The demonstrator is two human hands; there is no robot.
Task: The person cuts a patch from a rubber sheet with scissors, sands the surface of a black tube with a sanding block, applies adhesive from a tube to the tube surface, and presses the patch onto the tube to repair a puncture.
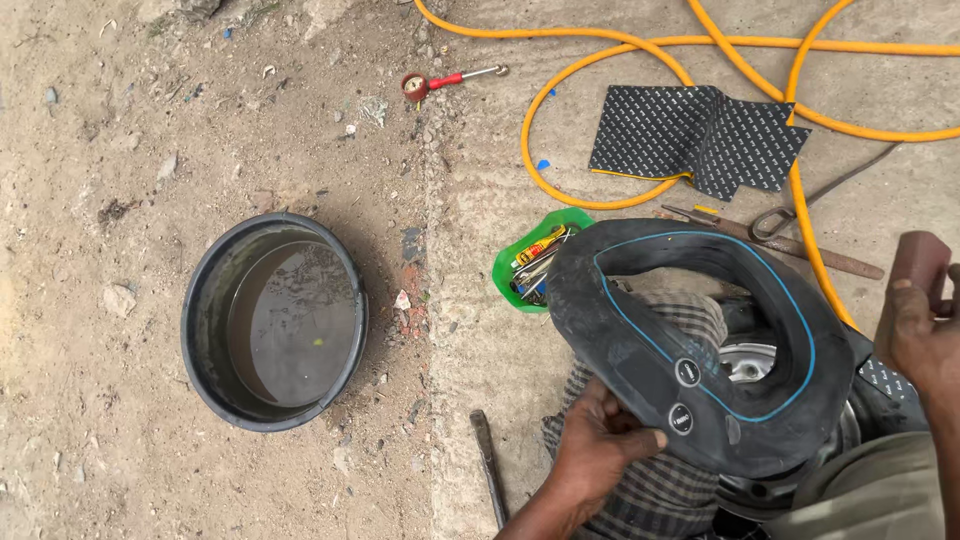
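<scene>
A black rubber inner tube (640,340) with a thin blue line and two round patches rests over my lap. My left hand (600,440) grips its lower left edge, thumb lying on the rubber near the lower patch (680,419). My right hand (915,325) is at the right edge, closed around a dark brown block (918,262). Under the tube lie a checked cloth (660,490) and a metal wheel rim (745,365).
A black basin of water (275,322) stands on the dirt at the left. A green tray of small tools (530,262), a patterned black rubber sheet (700,135), an orange hose (600,45), long tongs (770,240), a red-handled gauge (430,82) and a metal bar (488,465) lie on the concrete.
</scene>
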